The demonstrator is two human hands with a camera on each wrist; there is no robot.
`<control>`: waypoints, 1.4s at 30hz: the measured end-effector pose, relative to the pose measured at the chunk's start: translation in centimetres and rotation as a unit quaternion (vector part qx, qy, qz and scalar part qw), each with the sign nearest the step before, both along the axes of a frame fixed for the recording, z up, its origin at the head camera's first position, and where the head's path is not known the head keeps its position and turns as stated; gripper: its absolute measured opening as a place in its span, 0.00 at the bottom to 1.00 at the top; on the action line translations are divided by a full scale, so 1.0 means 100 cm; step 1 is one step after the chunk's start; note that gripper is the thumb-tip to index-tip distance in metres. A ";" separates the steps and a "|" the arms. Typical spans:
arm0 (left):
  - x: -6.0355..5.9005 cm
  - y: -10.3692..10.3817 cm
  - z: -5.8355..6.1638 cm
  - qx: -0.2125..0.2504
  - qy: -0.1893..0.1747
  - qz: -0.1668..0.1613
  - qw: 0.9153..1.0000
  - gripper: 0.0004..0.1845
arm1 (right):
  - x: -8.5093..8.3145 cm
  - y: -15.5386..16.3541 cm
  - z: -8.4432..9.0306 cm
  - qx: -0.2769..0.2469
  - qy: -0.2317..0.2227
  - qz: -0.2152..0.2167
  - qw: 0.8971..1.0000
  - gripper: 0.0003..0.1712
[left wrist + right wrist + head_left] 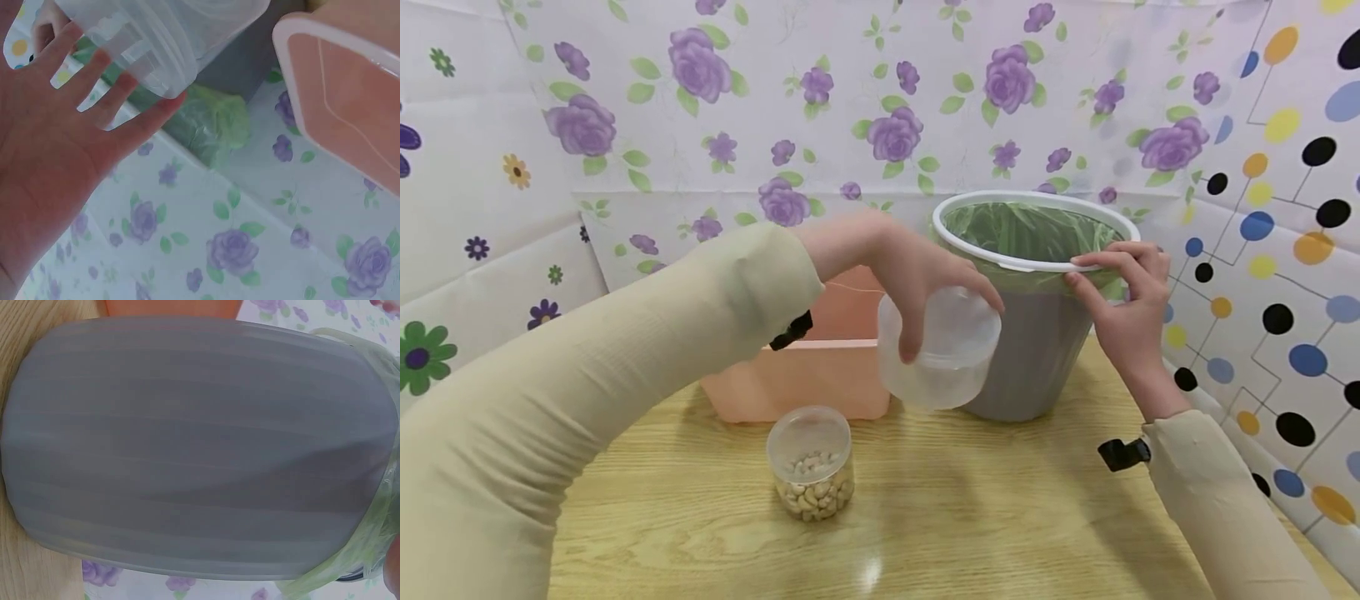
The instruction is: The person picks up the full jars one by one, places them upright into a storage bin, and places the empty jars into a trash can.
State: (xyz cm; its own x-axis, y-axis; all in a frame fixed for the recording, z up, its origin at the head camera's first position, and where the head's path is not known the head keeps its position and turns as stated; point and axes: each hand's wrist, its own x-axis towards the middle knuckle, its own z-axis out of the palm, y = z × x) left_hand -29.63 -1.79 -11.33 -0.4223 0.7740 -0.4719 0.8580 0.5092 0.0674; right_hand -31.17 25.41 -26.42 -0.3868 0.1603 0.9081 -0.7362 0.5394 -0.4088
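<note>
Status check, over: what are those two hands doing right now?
Left hand grips clear empty jar, held beside bin. Right hand pinches bin's white rim. Nut jar on table, off to the side.

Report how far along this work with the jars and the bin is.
Done: the grey bin has a green liner. In hand: the left hand grips a clear empty jar beside the bin; the right hand pinches its rim. Left: the jar of nuts stands untouched.
</note>
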 end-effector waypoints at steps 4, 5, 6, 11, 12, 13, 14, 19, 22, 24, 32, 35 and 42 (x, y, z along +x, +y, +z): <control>-0.001 -0.006 0.015 0.008 0.006 0.022 1.000 0.56 | 0.000 -0.001 0.000 0.002 0.002 0.005 1.000 0.10; -0.002 -0.007 0.018 0.011 0.007 0.027 1.000 0.56 | 0.000 -0.001 -0.001 0.003 0.003 0.005 1.000 0.10; -0.002 -0.008 0.022 0.017 0.008 0.031 0.999 0.56 | -0.001 -0.001 -0.001 0.003 0.004 0.006 1.000 0.10; -0.005 -0.013 0.039 0.037 0.001 0.052 0.998 0.56 | -0.006 0.002 -0.004 0.004 0.004 0.002 1.000 0.10; -0.005 -0.013 0.043 0.041 0.001 0.057 0.998 0.56 | -0.007 0.003 -0.004 0.003 0.005 0.001 1.000 0.10; -0.005 -0.014 0.048 0.044 0.002 0.063 0.997 0.56 | -0.009 0.004 -0.005 0.003 0.005 0.000 1.000 0.10; -0.005 -0.014 0.052 0.046 0.006 0.064 0.997 0.56 | -0.010 0.005 -0.005 0.003 0.007 -0.001 1.000 0.10; -0.005 -0.012 0.073 0.053 0.041 0.072 0.995 0.58 | -0.014 0.007 -0.005 0.004 0.010 -0.002 1.000 0.10; -0.005 -0.008 0.085 0.056 0.064 0.081 0.993 0.59 | -0.014 0.007 -0.004 0.002 0.009 -0.002 1.000 0.10; -0.006 -0.005 0.092 0.061 0.078 0.088 0.991 0.60 | -0.014 0.007 -0.004 0.000 0.008 -0.003 1.000 0.10; -0.013 0.005 0.105 0.111 0.132 0.084 0.981 0.63 | -0.014 0.009 -0.002 0.005 0.007 -0.008 1.000 0.11; -0.019 0.008 0.101 0.148 0.167 0.066 0.972 0.62 | -0.013 0.009 -0.003 0.012 0.009 -0.009 1.000 0.10; -0.043 0.020 0.069 0.251 0.200 0.049 0.946 0.62 | -0.011 0.011 -0.007 0.021 0.011 -0.008 1.000 0.11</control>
